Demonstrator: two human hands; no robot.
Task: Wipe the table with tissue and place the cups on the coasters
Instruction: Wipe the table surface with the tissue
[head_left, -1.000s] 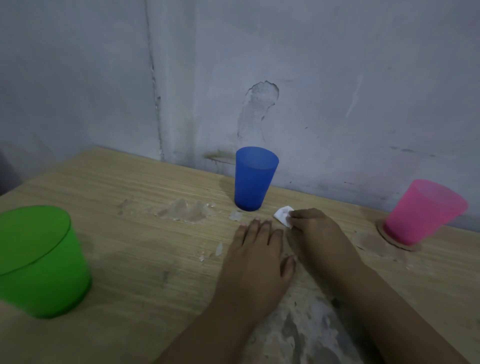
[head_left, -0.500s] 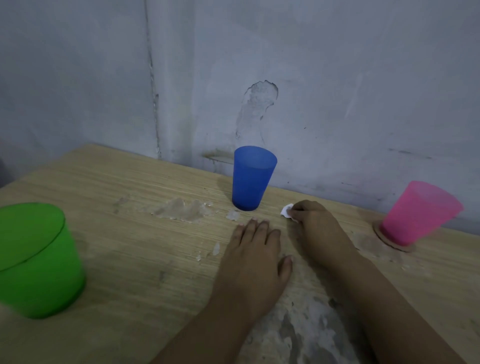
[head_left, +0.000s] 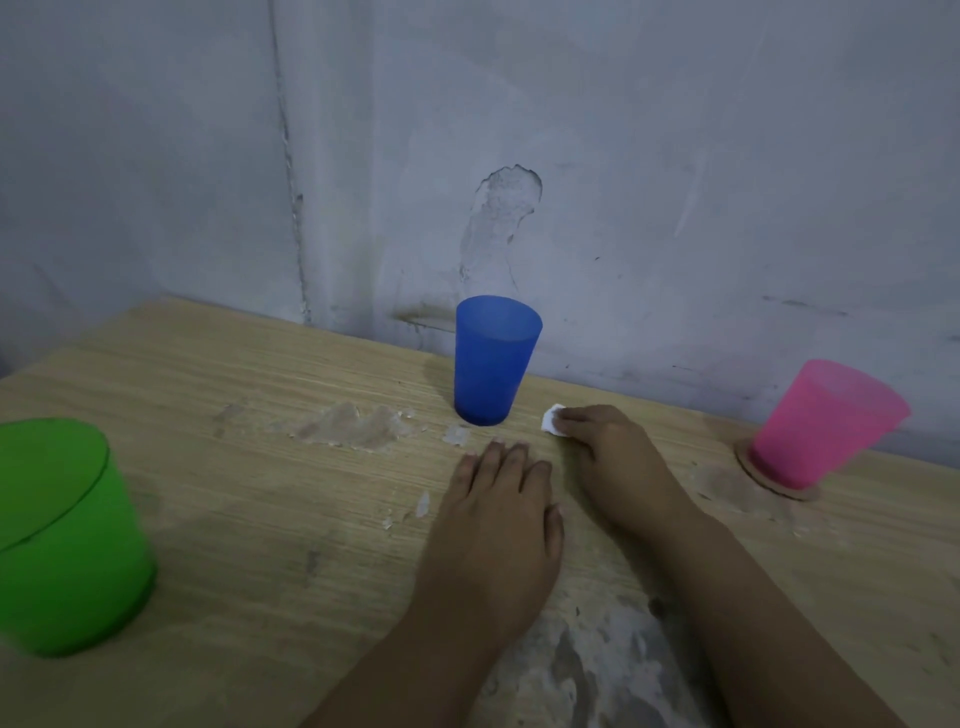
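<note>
Right hand (head_left: 605, 447) has its fingers curled on a small white tissue (head_left: 550, 424), pressed to the desk (head_left: 234, 493) just right of the blue cup (head_left: 493, 361). Left hand (head_left: 501, 512) lies flat, fingers straight. Pink cup (head_left: 826, 421) sits on a coaster (head_left: 779, 486) far right, green cup (head_left: 60, 535) near left.

Tissue (head_left: 551, 424) mostly hidden under right hand (head_left: 608, 457); green cup (head_left: 62, 535) cut off at left edge; coaster (head_left: 779, 486) mostly covered by pink cup (head_left: 826, 421).
</note>
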